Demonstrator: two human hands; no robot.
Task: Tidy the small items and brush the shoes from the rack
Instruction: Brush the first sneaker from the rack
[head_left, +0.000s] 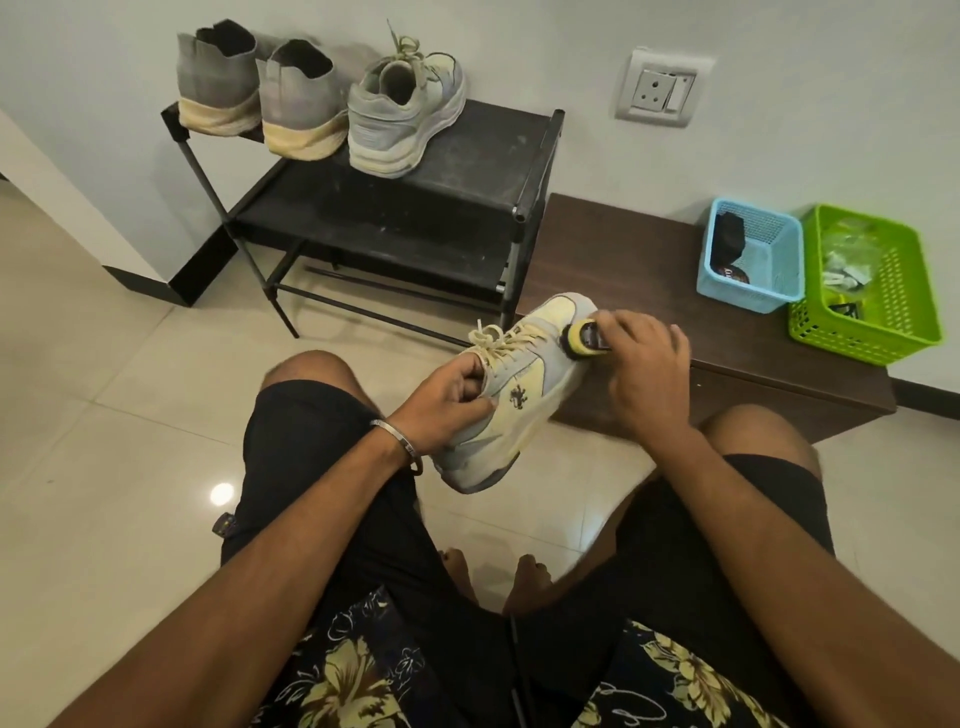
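Note:
A pale yellow and grey sneaker (519, 384) is held up over my knees, toe pointing away. My left hand (447, 402) grips it at the collar beside the laces. My right hand (641, 364) holds a small brush (740, 338) with a yellow head pressed against the toe area. The matching sneaker (402, 117) stands on top of the black shoe rack (467, 208), heel toward me. A pair of grey knit shoes (260, 93) stands to its left.
A dark wooden bench (623, 249) runs right of the rack. On it stand a blue basket (750, 254) holding dark items and a green basket (867, 280) with small packets. A wall socket (662, 91) is above. Tiled floor lies to the left.

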